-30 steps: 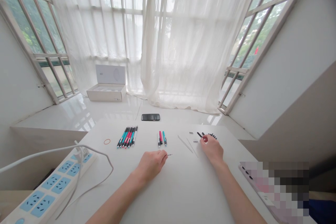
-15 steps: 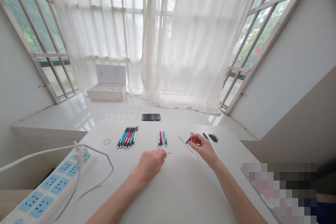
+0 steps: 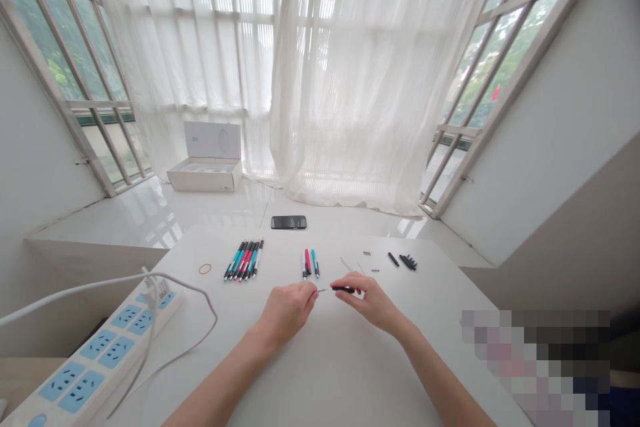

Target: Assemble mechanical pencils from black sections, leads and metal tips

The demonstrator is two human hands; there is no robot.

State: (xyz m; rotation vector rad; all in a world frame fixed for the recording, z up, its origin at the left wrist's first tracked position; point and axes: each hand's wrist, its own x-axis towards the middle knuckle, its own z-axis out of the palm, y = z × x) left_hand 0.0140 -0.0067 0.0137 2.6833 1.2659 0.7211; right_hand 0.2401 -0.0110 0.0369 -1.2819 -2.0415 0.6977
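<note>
My left hand (image 3: 287, 310) is closed in a pinch around a thin pen refill (image 3: 323, 290), whose narrow tip sticks out to the right. Opposite it, my right hand (image 3: 373, 300) grips a black pen grip section (image 3: 343, 289) between thumb and fingers, its end a short gap from the refill tip. Beyond my hands lie pen barrels (image 3: 308, 263) in pink, teal and white. Thin refills (image 3: 346, 265) rest behind my right hand, partly covered by it. Farther right are several black grip sections (image 3: 409, 262). Small metallic parts (image 3: 367, 253) lie nearby, too tiny to name.
A row of several pens (image 3: 243, 260) and a rubber band (image 3: 205, 269) lie on the left. A power strip (image 3: 95, 353) with a looping white cable (image 3: 213, 310) fills the left front. Behind stand a black phone (image 3: 289, 222) and an open white box (image 3: 204, 177).
My right hand has moved left and nearer to me, bringing the black grip section up to the refill tip. The left hand has stayed almost still.
</note>
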